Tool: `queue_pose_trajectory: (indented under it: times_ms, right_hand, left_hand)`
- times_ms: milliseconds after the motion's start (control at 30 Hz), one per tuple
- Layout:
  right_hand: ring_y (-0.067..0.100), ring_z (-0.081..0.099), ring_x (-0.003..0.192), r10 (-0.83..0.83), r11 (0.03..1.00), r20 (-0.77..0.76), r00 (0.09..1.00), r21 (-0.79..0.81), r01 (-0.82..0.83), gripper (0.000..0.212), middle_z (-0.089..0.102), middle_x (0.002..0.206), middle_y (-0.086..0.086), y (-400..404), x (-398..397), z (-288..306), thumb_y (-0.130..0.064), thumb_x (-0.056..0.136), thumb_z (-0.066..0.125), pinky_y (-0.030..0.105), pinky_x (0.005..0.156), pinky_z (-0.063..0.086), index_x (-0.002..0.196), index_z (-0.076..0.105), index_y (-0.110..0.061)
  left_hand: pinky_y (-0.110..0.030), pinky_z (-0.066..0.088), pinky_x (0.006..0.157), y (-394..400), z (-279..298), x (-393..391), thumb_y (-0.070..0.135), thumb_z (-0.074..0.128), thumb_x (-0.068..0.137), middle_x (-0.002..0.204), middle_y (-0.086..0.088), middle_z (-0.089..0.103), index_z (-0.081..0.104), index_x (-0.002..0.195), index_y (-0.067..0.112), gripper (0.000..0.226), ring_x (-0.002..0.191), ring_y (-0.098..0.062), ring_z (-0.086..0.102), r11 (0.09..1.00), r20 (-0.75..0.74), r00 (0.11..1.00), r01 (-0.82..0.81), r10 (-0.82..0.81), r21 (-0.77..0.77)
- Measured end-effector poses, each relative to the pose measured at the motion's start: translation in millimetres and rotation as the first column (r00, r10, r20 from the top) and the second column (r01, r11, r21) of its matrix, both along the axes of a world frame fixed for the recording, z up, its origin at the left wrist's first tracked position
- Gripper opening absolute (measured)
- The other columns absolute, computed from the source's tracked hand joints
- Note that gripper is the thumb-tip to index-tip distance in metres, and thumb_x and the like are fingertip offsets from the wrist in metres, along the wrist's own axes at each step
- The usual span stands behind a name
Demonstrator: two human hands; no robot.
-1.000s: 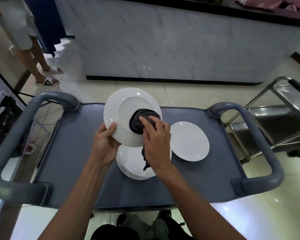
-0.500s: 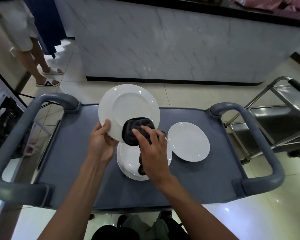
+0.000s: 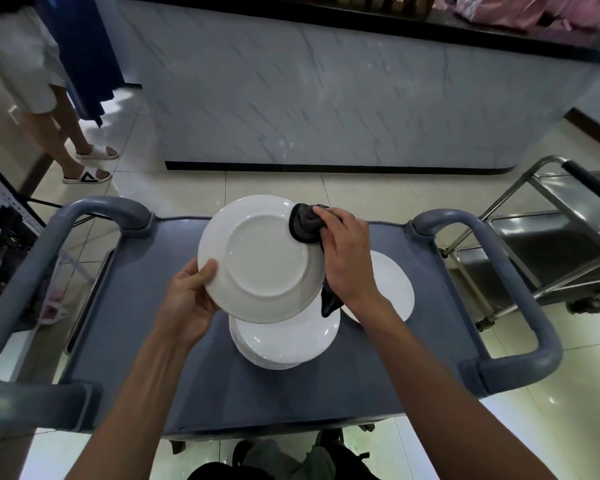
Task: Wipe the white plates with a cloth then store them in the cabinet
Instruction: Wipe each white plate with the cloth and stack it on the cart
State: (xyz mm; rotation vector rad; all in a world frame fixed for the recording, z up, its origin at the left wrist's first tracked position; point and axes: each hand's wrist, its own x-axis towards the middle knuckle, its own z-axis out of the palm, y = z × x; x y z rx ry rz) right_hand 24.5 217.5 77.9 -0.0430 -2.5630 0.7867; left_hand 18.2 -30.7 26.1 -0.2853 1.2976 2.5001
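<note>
My left hand (image 3: 187, 299) grips the lower left rim of a white plate (image 3: 260, 258), held above the cart with its underside facing me. My right hand (image 3: 347, 258) holds a dark grey cloth (image 3: 303, 225) bunched against the plate's upper right rim; a tail of the cloth hangs below the hand. Under the held plate sits a stack of white plates (image 3: 284, 341) on the grey cart top (image 3: 139, 320). A single white plate (image 3: 392, 289) lies to the right, partly hidden by my right wrist.
The cart has thick grey handles at left (image 3: 32, 278) and right (image 3: 513, 282). A steel trolley (image 3: 548, 237) stands to the right. A marble-fronted counter (image 3: 326, 84) is ahead. A person in sandals (image 3: 84, 168) stands at the far left.
The held plate has been turned over, its underside now facing me. My right hand moved the cloth from the plate's centre up to the upper right rim.
</note>
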Motion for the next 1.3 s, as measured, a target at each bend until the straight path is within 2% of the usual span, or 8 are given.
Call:
queue_pose_trajectory:
  times_ms: [200, 367, 467, 633, 767, 867, 1033, 1300]
  right_hand:
    - [0.033, 0.047, 0.118, 0.062, 0.985, 0.044, 0.997, 0.16, -0.069, 0.037, 0.059, 0.135, 0.0, -10.4, -17.4, 8.5, -0.013, 0.101, 0.051, 0.052, 0.094, 0.045, 0.135, 0.062, -0.024]
    - [0.032, 0.046, 0.116, 0.144, 0.951, 0.062, 0.988, 0.267, -0.155, 0.045, 0.057, 0.135, -0.001, -43.4, -19.3, 7.3, -0.008, 0.095, 0.057, 0.052, 0.088, 0.046, 0.135, 0.06, -0.029]
    - [0.033, 0.045, 0.118, 0.195, 0.934, 0.075, 0.978, 0.29, -0.208, 0.047, 0.055, 0.137, 0.001, -60.8, -13.2, 2.8, -0.008, 0.094, 0.056, 0.051, 0.087, 0.045, 0.135, 0.059, -0.031]
    - [0.035, 0.042, 0.125, 0.249, 0.914, 0.145, 0.958, 0.293, -0.282, 0.052, 0.053, 0.142, 0.001, -71.8, 0.3, -3.2, -0.006, 0.089, 0.055, 0.051, 0.089, 0.043, 0.133, 0.062, -0.034]
    - [0.036, 0.043, 0.124, 0.281, 0.905, 0.148, 0.948, 0.289, -0.313, 0.045, 0.054, 0.14, 0.002, -72.4, 15.8, -9.5, -0.018, 0.092, 0.044, 0.05, 0.085, 0.045, 0.127, 0.066, -0.034]
    - [0.036, 0.044, 0.123, 0.271, 0.91, 0.139, 0.952, 0.285, -0.301, 0.053, 0.055, 0.139, 0.001, -70.9, 21.6, -12.4, -0.026, 0.09, 0.029, 0.048, 0.083, 0.044, 0.125, 0.067, -0.033]
    - [0.035, 0.043, 0.123, 0.161, 0.937, 0.129, 0.978, 0.291, -0.193, 0.047, 0.053, 0.139, 0.002, -62.2, 8.9, -11.6, -0.008, 0.091, 0.053, 0.051, 0.086, 0.045, 0.131, 0.062, -0.032]
    - [0.032, 0.043, 0.118, -0.016, 0.994, 0.149, 0.989, 0.112, -0.001, 0.048, 0.054, 0.135, 0.0, -31.1, -12.3, -18.1, -0.006, 0.091, 0.061, 0.053, 0.089, 0.048, 0.132, 0.059, -0.032]
  left_hand:
    - [-0.033, 0.06, 0.06, 0.4, -2.5, 4.3, 0.02, 0.064, 0.082, 0.099, -0.007, 0.076, 0.072, 0.112, 0.015, 0.031, 0.079, -0.02, 0.073, 0.997, -0.029, 0.999, 0.036, -0.038, -0.062]
    - [-0.036, 0.055, 0.067, 15.4, 3.3, 8.1, 0.02, 0.071, 0.077, 0.101, -0.014, 0.075, 0.074, 0.111, 0.013, 0.035, 0.082, -0.028, 0.069, 0.978, -0.095, 0.991, 0.076, -0.096, -0.195]
    - [-0.04, 0.057, 0.071, 19.3, 2.5, 9.3, 0.019, 0.073, 0.077, 0.109, -0.019, 0.074, 0.072, 0.117, 0.01, 0.042, 0.087, -0.031, 0.07, 0.974, -0.094, 0.991, 0.068, -0.09, -0.218]
    - [-0.036, 0.059, 0.068, 19.9, -0.4, 12.1, 0.015, 0.071, 0.08, 0.106, -0.014, 0.075, 0.074, 0.114, 0.015, 0.034, 0.087, -0.027, 0.072, 0.977, -0.08, 0.994, 0.056, -0.074, -0.207]
    - [-0.04, 0.053, 0.076, 21.1, -3.9, 15.0, 0.009, 0.065, 0.087, 0.106, -0.015, 0.074, 0.071, 0.119, 0.011, 0.032, 0.09, -0.03, 0.069, 0.983, -0.059, 0.997, 0.032, -0.043, -0.182]
    - [-0.041, 0.052, 0.076, 22.7, -5.2, 17.1, 0.01, 0.066, 0.085, 0.108, -0.018, 0.073, 0.07, 0.119, 0.009, 0.035, 0.092, -0.032, 0.067, 0.984, -0.053, 0.997, 0.038, -0.048, -0.172]
    - [-0.038, 0.058, 0.07, 27.6, -6.5, 18.9, 0.015, 0.069, 0.078, 0.105, -0.019, 0.074, 0.07, 0.119, 0.006, 0.042, 0.087, -0.03, 0.07, 0.987, -0.048, 0.997, 0.048, -0.055, -0.152]
    - [-0.032, 0.058, 0.059, 29.3, -8.5, 19.2, 0.013, 0.066, 0.078, 0.095, -0.012, 0.076, 0.072, 0.11, 0.006, 0.033, 0.077, -0.022, 0.072, 0.998, -0.032, 0.999, -0.004, 0.001, -0.064]
